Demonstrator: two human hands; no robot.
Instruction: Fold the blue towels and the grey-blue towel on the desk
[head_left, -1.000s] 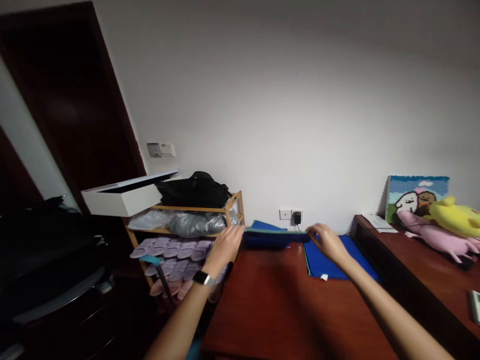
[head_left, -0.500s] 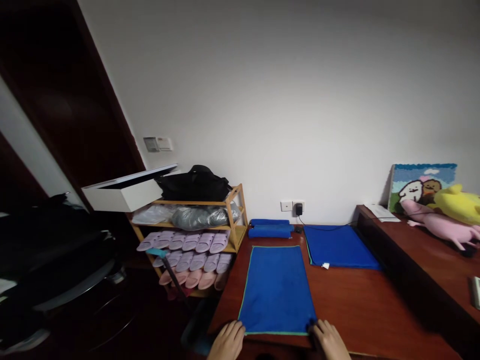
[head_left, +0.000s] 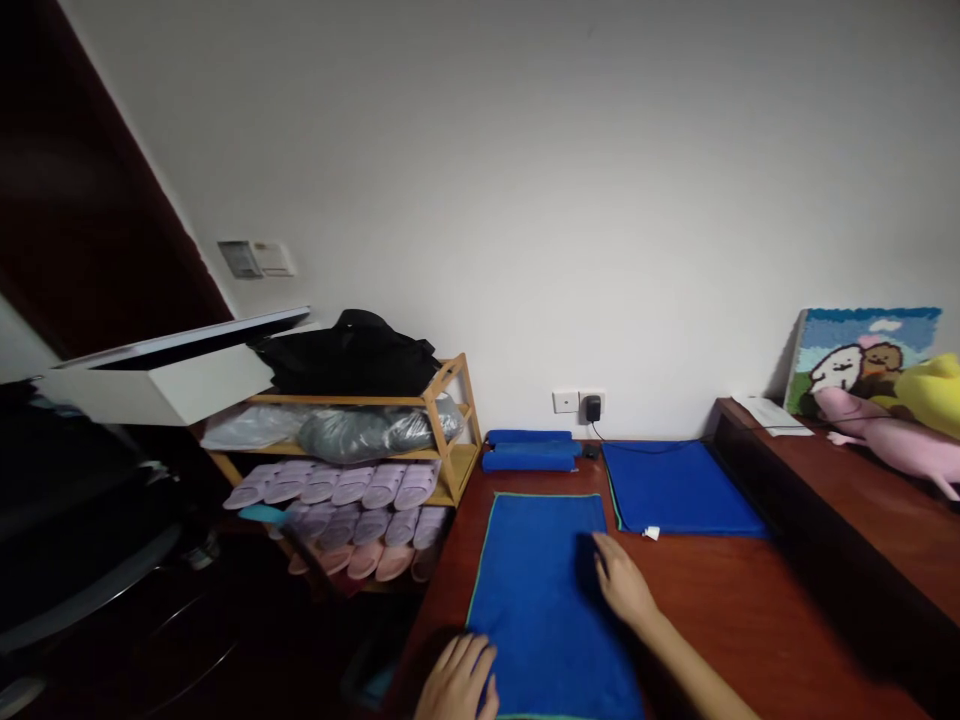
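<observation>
A blue cloth with green edging lies flat on the reddish-brown table. My left hand rests at the cloth's near left edge, its fingers spread a little. Over the cloth's right side is my right hand, fingers extended and nothing seen in it; whether it touches the cloth is unclear. Another blue cloth, folded, with a white tag, lies to the back right. Rolled blue cloths sit by the wall.
Left of the table stands a wooden rack with slippers, bagged items and a black bag. A black plug trails a cable behind the folded cloth. Plush toys and a picture are on the raised surface at right.
My right hand has moved from the near right corner up along the cloth's right side. My left hand stays near the left corner. The view has shifted slightly.
</observation>
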